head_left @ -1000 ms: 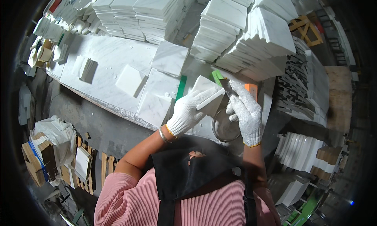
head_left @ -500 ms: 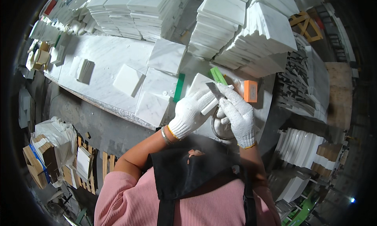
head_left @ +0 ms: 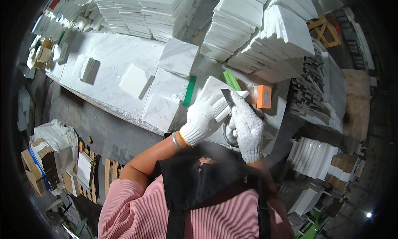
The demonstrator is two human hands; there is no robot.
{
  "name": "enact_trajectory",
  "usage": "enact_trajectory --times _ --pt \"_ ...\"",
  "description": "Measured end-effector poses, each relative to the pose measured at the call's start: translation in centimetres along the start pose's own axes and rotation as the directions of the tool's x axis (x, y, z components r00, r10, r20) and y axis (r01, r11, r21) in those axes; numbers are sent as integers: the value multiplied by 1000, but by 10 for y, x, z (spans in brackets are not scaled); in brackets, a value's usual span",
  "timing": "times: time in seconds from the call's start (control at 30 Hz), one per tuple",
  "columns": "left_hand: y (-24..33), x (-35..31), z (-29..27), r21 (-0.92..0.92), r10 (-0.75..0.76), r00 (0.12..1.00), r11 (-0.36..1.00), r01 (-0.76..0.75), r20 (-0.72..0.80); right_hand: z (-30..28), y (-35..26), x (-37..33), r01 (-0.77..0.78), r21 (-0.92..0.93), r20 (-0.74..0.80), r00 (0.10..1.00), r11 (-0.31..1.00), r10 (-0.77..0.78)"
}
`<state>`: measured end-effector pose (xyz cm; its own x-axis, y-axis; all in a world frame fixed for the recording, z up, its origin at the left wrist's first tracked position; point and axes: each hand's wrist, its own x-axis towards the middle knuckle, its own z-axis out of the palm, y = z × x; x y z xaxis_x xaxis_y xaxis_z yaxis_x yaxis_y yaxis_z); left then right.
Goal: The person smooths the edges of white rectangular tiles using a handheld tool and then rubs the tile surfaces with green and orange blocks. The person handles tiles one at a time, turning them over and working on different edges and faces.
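My left hand point(head_left: 201, 119), in a white knitted glove, is closed on a white marble tile point(head_left: 223, 114) with its narrow edge turned up. Much of this tile is hidden by my hands. In my gloved right hand point(head_left: 248, 129) is a flat grey metal scraper blade point(head_left: 226, 97), pointing up and away from me beside the tile's edge. Just beyond my left fingers lies another pale tile surface point(head_left: 212, 84); I cannot tell whether it is separate. A round metal bowl point(head_left: 227, 133) shows partly beneath my right hand.
Beyond my hands are a light green piece point(head_left: 231, 80), an orange block point(head_left: 264, 96) and a dark green strip point(head_left: 190, 91). Loose tiles point(head_left: 136, 80) lie on the marble-topped table point(head_left: 112, 52). Tall tile stacks point(head_left: 240, 15) rise at the back. Cartons and a pallet point(head_left: 87, 172) stand lower left.
My right hand has shifted slightly toward me and to the left. The scraper blade now stands more upright, uncovering more of the tile's far end. My left hand keeps its hold.
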<state>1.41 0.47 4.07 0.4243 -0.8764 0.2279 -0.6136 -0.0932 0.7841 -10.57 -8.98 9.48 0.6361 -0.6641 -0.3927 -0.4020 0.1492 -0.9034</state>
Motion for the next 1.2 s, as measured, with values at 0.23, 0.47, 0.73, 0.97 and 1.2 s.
enact_trajectory --times 0.23,0.47,0.73,0.97,1.2 --pt "-36 -5 31 -433 -226 973 873 223 45 21 -25 -44 141 121 132 979 983 -156" --pt "1 10 -2 52 139 978 990 -132 -155 -16 -37 -6 272 -98 -107 954 957 -281" --pt "-3 7 2 42 118 983 993 -113 -138 -9 -36 0 275 -114 -10 960 955 -278" --pt "5 9 -6 90 114 990 990 -107 -84 -3 -41 -2 312 -157 15 949 937 -314" --pt "0 8 3 81 113 988 991 -104 -107 1 -31 -5 297 -28 -21 954 954 -298"
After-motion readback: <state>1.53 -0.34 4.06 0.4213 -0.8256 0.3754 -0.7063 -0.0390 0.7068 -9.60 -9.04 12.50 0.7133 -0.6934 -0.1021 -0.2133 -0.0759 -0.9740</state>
